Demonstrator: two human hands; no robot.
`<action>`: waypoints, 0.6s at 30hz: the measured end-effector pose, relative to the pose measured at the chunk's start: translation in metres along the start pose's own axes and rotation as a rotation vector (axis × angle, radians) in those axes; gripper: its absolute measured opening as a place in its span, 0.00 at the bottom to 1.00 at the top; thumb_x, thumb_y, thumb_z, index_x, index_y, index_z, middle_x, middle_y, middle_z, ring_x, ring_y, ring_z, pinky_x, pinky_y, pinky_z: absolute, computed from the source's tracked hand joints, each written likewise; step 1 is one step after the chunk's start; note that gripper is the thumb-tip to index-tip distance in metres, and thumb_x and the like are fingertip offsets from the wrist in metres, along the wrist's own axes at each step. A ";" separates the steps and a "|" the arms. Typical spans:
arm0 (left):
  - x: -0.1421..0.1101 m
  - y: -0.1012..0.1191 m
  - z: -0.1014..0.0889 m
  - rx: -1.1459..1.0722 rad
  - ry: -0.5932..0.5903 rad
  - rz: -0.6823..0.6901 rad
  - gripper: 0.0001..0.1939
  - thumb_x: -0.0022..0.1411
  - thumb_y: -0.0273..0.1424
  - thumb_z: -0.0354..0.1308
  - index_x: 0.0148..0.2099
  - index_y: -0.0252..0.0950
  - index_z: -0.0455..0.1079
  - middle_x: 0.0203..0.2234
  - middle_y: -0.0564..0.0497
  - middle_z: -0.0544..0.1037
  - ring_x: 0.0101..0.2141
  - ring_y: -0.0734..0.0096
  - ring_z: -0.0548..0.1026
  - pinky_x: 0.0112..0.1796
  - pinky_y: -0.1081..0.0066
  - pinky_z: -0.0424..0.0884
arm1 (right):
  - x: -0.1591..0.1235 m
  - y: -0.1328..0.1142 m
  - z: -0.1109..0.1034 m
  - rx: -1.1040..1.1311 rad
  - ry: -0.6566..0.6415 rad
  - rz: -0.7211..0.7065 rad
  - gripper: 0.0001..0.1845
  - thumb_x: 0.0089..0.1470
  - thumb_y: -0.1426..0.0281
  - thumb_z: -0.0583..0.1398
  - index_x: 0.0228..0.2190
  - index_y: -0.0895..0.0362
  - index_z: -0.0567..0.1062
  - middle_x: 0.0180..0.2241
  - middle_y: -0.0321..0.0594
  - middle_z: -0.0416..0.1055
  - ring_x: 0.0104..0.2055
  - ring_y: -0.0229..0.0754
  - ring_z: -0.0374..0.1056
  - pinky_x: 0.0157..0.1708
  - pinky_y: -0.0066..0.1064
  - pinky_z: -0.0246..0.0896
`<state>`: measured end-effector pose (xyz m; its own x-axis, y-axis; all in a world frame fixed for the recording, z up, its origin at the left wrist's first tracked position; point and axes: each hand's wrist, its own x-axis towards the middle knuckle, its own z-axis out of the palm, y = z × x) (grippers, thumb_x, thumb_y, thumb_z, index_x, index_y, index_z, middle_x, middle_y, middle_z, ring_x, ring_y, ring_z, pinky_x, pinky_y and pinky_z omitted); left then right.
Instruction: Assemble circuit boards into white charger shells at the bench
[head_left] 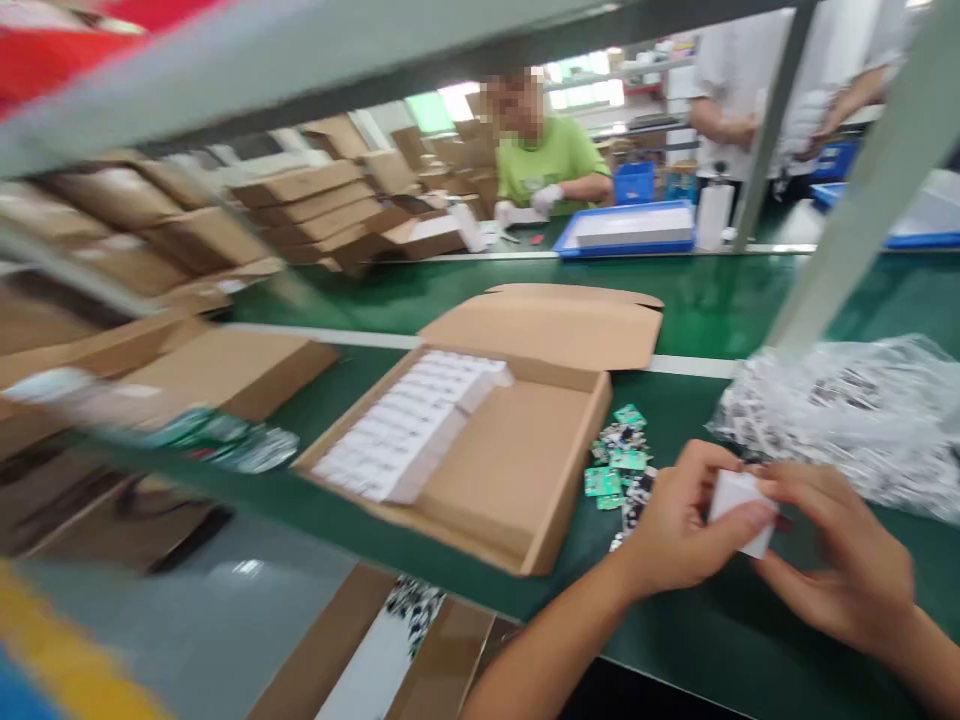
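A small white box [739,500] is held up over the right end of the green bench. My left hand [686,525] grips it from the left, thumb across its near face. My right hand [836,560] pinches its top and right side with the fingertips. Just left of my hands lies a loose pile of green circuit boards [619,455]. Beyond that stands an open cardboard box [570,480], its left part packed with rows of white boxes [420,420]. What is inside the held box is hidden.
A clear plastic bag [855,420] of small white and metal parts lies at the right. Cardboard boxes [225,370] and plastic bags crowd the left. A slanted post [862,200] rises at right. Across the bench, a gloved co-worker [551,165] works near a blue tray [630,230].
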<state>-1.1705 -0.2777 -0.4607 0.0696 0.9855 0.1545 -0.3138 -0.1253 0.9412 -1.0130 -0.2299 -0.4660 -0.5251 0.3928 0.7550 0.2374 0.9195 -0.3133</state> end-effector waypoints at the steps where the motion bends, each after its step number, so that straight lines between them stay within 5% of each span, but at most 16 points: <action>1: -0.003 0.000 -0.002 0.006 0.013 0.001 0.22 0.56 0.47 0.63 0.42 0.40 0.59 0.31 0.52 0.74 0.30 0.69 0.77 0.30 0.72 0.72 | -0.004 0.003 -0.001 -0.008 -0.028 -0.003 0.23 0.56 0.77 0.58 0.53 0.54 0.65 0.44 0.46 0.68 0.47 0.47 0.67 0.44 0.37 0.66; 7: -0.044 0.016 -0.033 0.323 0.091 -0.082 0.25 0.45 0.43 0.72 0.38 0.36 0.66 0.26 0.55 0.70 0.26 0.76 0.67 0.29 0.74 0.63 | -0.024 0.010 0.026 0.078 -0.246 -0.242 0.20 0.58 0.76 0.58 0.53 0.56 0.68 0.47 0.46 0.70 0.49 0.47 0.68 0.49 0.37 0.64; 11: -0.073 0.049 -0.065 0.500 0.000 -0.141 0.22 0.52 0.40 0.69 0.45 0.36 0.70 0.34 0.51 0.75 0.34 0.71 0.72 0.36 0.72 0.69 | -0.023 -0.007 0.041 0.066 -0.255 -0.406 0.19 0.60 0.76 0.56 0.53 0.58 0.68 0.50 0.46 0.69 0.53 0.45 0.66 0.56 0.36 0.60; 15: -0.062 0.089 -0.135 1.142 0.282 -0.097 0.13 0.56 0.32 0.66 0.45 0.39 0.72 0.38 0.50 0.76 0.39 0.67 0.74 0.40 0.68 0.73 | -0.014 -0.011 0.035 0.020 -0.237 -0.302 0.23 0.61 0.74 0.57 0.57 0.58 0.65 0.56 0.50 0.62 0.58 0.45 0.62 0.56 0.34 0.60; 18: -0.032 0.109 -0.193 1.302 0.476 -0.069 0.07 0.56 0.24 0.63 0.39 0.33 0.72 0.38 0.47 0.74 0.40 0.63 0.73 0.43 0.60 0.72 | -0.010 -0.007 0.027 0.011 -0.200 -0.242 0.21 0.62 0.72 0.57 0.56 0.58 0.66 0.55 0.51 0.64 0.56 0.44 0.64 0.54 0.32 0.64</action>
<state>-1.3896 -0.3013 -0.4215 -0.3601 0.9046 0.2281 0.7948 0.1694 0.5827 -1.0319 -0.2394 -0.4870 -0.7161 0.1567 0.6801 0.0780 0.9863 -0.1451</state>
